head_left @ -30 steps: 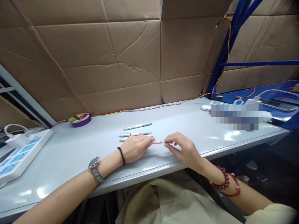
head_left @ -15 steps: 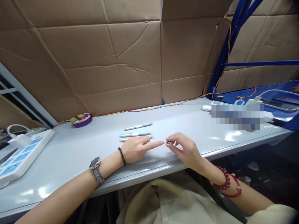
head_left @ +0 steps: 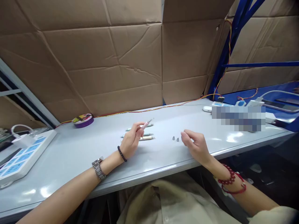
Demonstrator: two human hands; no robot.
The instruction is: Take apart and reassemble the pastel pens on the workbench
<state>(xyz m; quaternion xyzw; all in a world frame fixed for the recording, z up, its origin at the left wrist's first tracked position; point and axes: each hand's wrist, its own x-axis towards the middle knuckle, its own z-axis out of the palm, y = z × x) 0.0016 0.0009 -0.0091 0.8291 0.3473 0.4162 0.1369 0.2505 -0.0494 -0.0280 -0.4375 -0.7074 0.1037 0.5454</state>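
Observation:
My left hand (head_left: 131, 141) is closed around a pink-and-white pen (head_left: 145, 125), its thin end pointing up and to the right. Under and behind that hand lie a cream pen (head_left: 147, 137) and two pale blue-green pens, the nearer one (head_left: 149, 134) and the farther one (head_left: 149, 125), partly covered by the fingers. My right hand (head_left: 195, 145) has its fingers curled together just above the table. What the fingertips hold, if anything, is hidden. Beside them, on the left, two small grey cone-shaped pen tips (head_left: 177, 139) stand on the table.
The white table (head_left: 163, 155) reaches back to a cardboard wall (head_left: 137, 62). A roll of purple tape (head_left: 83, 121) lies at the back left, near a thin cable (head_left: 130, 111). A power strip (head_left: 30, 152) is at the left; chargers and a blurred-out object (head_left: 238, 118) are at the right.
My left hand has drawn back from the right fingertips and now holds up the pink-and-white pen. My right hand has shifted right, and two small grey tips now show on the table.

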